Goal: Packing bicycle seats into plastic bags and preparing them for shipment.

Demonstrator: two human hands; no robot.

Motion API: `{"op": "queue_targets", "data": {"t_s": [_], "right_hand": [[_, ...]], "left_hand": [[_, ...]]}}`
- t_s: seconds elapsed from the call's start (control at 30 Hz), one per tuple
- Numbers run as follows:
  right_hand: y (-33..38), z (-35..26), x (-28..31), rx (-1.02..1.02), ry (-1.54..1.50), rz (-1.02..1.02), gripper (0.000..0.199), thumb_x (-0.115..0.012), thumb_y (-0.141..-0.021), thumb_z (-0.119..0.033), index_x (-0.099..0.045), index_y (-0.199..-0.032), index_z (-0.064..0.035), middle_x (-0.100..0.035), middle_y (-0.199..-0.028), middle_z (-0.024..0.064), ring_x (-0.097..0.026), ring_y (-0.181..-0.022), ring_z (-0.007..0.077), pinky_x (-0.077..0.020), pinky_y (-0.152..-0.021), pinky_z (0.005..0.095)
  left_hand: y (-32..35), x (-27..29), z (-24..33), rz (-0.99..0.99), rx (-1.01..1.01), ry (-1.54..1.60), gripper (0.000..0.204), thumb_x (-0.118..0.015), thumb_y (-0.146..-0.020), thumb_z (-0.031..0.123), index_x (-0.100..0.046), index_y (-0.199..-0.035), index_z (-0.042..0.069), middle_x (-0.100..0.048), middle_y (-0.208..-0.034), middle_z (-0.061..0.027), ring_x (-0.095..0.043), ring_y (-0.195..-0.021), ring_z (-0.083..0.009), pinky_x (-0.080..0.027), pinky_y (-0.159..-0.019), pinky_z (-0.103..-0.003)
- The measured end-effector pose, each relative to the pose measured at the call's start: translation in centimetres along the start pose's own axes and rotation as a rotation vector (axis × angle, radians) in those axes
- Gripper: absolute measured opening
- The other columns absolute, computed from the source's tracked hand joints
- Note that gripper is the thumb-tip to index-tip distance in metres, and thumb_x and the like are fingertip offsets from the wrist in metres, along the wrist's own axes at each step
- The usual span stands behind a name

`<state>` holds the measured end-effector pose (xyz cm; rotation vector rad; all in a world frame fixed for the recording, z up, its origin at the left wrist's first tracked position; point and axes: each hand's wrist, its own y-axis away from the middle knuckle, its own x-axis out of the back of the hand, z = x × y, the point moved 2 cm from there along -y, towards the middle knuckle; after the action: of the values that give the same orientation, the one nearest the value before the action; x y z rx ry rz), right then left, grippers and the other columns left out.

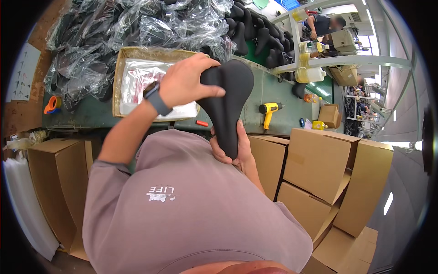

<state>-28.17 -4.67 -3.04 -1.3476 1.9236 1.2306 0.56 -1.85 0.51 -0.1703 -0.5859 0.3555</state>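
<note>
I hold a black bicycle saddle (230,102) upright in front of my chest, its wide end up and its narrow nose down. My left hand (185,82), with a dark watch at the wrist, grips the wide end from the left, the thumb lying across its face. My right hand (235,150) wraps the narrow nose from below. Behind the saddle runs a green workbench (269,93).
An open cardboard box (119,75) with clear plastic bags sits on the bench, bagged black saddles (137,25) heaped behind it. A yellow heat gun (269,109) lies at right. Stacked cartons (319,160) stand right, one carton (50,178) left. Another person (326,23) works far back.
</note>
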Motion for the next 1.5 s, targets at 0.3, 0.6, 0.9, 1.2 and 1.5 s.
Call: {"op": "queue_targets", "data": {"t_s": [0.3,0.6,0.9,1.2,1.5], "right_hand": [[2.2,2.4,0.7,0.033,-0.203,-0.041,0.093,-0.029,-0.108,-0.086,-0.052,-0.136,-0.0005,-0.057,-0.069,0.0133,-0.045,-0.04,0.0136,-0.0383,-0.037,0.0255],[4.3,2.9,3.3,0.427,0.49,0.469,0.077,-0.054,-0.111,-0.068,-0.053,-0.145,0.002,-0.073,-0.093,0.0178,-0.064,-0.06,0.0184,-0.0567,-0.062,0.03],[3.9,4.8,12.8,0.174,0.531,0.818,0.05,-0.087,-0.099,-0.028,-0.063,-0.133,-0.002,-0.076,-0.093,0.0094,-0.073,-0.077,0.0184,-0.0606,-0.071,0.0334],[-14.8,5.7,18.3,0.19,0.812,0.665,0.066,-0.082,-0.103,-0.024,-0.047,-0.155,-0.0049,-0.07,-0.095,0.0087,-0.071,-0.067,0.0206,-0.06,-0.057,0.036],[-20.1,2.8,17.3,0.063,1.927,0.524,0.118,-0.096,-0.084,-0.032,-0.026,-0.175,-0.0069,-0.075,-0.127,0.0308,-0.075,-0.111,0.0498,-0.0616,-0.089,0.0526]], "left_hand": [[-6.0,-4.1,-6.0,-0.374,0.012,0.257,0.033,-0.077,-0.099,0.037,-0.087,-0.109,0.007,-0.08,-0.085,-0.0138,-0.078,-0.082,-0.0289,-0.06,-0.078,-0.043],[1.7,-24.6,-28.4,-0.088,0.57,-0.248,0.037,-0.084,-0.093,0.044,-0.082,-0.1,0.008,-0.081,-0.11,-0.0195,-0.078,-0.108,-0.0387,-0.061,-0.091,-0.051],[7.9,-27.6,-31.9,0.003,0.448,-0.366,0.018,-0.071,-0.102,0.022,-0.079,-0.106,0.006,-0.075,-0.114,-0.0194,-0.072,-0.111,-0.0408,-0.059,-0.094,-0.052],[10.6,-22.1,-33.9,0.159,0.827,-0.043,0.024,-0.063,-0.105,0.022,-0.075,-0.114,0.004,-0.078,-0.114,-0.0257,-0.073,-0.111,-0.0483,-0.057,-0.097,-0.056],[10.3,-8.4,-15.9,0.248,-0.044,-0.134,0.007,-0.067,-0.102,0.006,-0.073,-0.101,0.008,-0.066,-0.149,-0.0178,-0.055,-0.146,-0.0412,-0.04,-0.123,-0.055]]}}
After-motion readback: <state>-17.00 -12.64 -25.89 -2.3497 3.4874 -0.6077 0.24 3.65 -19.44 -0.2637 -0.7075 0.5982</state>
